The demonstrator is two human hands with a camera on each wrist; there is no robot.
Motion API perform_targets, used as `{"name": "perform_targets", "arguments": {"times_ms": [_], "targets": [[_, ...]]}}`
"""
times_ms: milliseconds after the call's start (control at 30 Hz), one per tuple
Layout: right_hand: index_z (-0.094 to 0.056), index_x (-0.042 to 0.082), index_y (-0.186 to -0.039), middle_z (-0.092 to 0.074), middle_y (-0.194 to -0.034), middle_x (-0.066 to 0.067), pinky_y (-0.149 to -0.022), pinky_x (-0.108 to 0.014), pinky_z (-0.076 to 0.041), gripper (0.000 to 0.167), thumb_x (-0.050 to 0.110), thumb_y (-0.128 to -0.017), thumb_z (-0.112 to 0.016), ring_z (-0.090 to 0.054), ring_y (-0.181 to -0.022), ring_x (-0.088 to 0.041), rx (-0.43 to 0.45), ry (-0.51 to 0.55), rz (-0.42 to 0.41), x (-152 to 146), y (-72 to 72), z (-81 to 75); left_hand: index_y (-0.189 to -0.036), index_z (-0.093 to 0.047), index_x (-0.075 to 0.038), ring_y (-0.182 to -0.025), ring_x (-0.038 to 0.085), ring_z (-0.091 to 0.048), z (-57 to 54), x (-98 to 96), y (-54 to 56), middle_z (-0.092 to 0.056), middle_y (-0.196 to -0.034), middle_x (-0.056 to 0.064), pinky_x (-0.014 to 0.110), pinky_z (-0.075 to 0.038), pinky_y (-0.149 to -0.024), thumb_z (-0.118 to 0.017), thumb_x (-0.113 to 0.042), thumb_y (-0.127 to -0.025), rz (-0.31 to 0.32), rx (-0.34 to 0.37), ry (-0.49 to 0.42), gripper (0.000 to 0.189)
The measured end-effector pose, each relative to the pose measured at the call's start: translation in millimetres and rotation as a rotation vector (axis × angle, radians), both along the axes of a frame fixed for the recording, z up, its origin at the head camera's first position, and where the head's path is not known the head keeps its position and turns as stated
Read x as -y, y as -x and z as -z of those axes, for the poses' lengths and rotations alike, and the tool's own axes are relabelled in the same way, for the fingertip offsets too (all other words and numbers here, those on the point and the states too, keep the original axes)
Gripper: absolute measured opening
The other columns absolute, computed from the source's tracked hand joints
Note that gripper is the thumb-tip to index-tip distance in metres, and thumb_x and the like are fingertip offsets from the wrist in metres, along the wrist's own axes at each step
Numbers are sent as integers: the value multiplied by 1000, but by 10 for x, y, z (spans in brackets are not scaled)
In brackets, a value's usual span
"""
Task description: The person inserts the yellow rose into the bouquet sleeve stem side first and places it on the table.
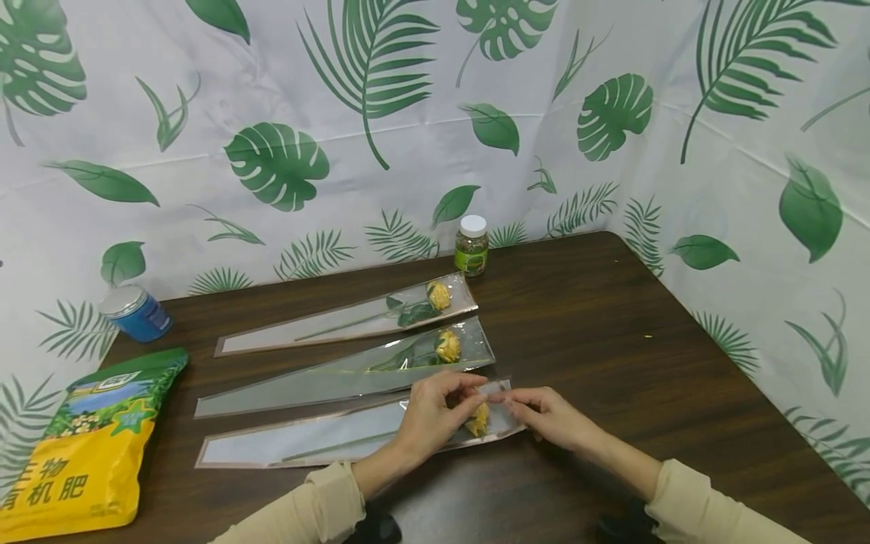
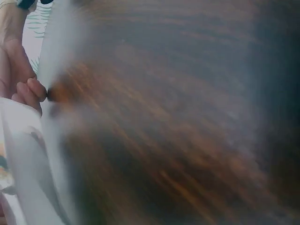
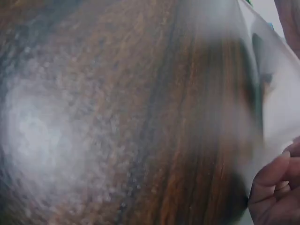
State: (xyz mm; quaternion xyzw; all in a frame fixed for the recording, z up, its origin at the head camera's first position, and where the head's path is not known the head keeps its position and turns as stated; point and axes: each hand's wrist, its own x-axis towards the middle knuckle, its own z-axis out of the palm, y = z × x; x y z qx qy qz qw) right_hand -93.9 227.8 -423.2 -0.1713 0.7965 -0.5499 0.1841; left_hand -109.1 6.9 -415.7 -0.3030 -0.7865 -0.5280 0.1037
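Note:
A long tapered flower sleeve (image 1: 251, 447), clear with a white panel and pinkish border, lies nearest me with a yellow rose (image 1: 479, 423) inside. At its wide end, my left hand (image 1: 435, 412) pinches the upper edge between thumb and fingers, partly covering the bloom. My right hand (image 1: 553, 417) pinches the same end just to the right, its fingertips close to the left ones. Fingers also show at the edge of the right wrist view, beside the pale sleeve (image 3: 281, 103). In the left wrist view the sleeve (image 2: 28, 154) appears along the left side.
Two more sleeved yellow roses, a middle one (image 1: 447, 347) and a far one (image 1: 439, 296), lie beyond. A white-lidded jar (image 1: 472, 245) stands at the back, a blue can (image 1: 139, 313) at far left. A yellow-green fertilizer bag (image 1: 88, 453) lies on the dark table (image 1: 612, 317).

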Motion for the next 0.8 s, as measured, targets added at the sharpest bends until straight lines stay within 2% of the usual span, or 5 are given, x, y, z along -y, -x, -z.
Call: {"name": "perform_targets", "arguments": {"times_ms": [133,233,467,600,800], "targets": [[-62,-5,-109,-51,-71,0,-52,-24,-45,36,26,-101,-44,-42,-56,-5,56,19,111,20,-28,-37,-103,-71,-5,-70,10,-60,-24,142,-15,-65,-79,2,17,-48,-61,-76,-10,-77,-21,-28,75,27],[-61,-5,-95,-54,-72,-1,-53,-26,-45,33,26,-99,-48,-46,-57,-7,28,18,172,47,-76,-86,-108,-69,-5,-77,13,-57,-51,346,-61,-63,-87,2,22,-47,-66,-78,-17,-75,-62,-70,229,37],[-61,6,-78,-50,-66,6,-47,-22,-40,15,14,-91,-62,-45,-56,-2,-160,-30,74,34,-150,-141,-117,-64,-6,-67,7,-37,17,736,-237,-45,-82,-3,21,-34,-52,-80,-43,-66,-121,-157,633,65],[-60,10,-74,-50,-66,9,-48,-21,-36,16,10,-89,-63,-42,-59,1,-246,-42,42,-21,-155,-106,-121,-61,-4,-61,6,-31,68,808,-246,-42,-77,-4,20,-30,-47,-78,-47,-65,-130,-164,720,73],[-61,12,-73,-55,-70,8,-53,-20,-39,15,9,-88,-64,-45,-65,1,-294,-65,21,-45,-151,-58,-122,-61,-4,-59,5,-30,95,864,-222,-43,-75,-4,20,-30,-46,-76,-52,-65,-136,-170,746,76]]}}
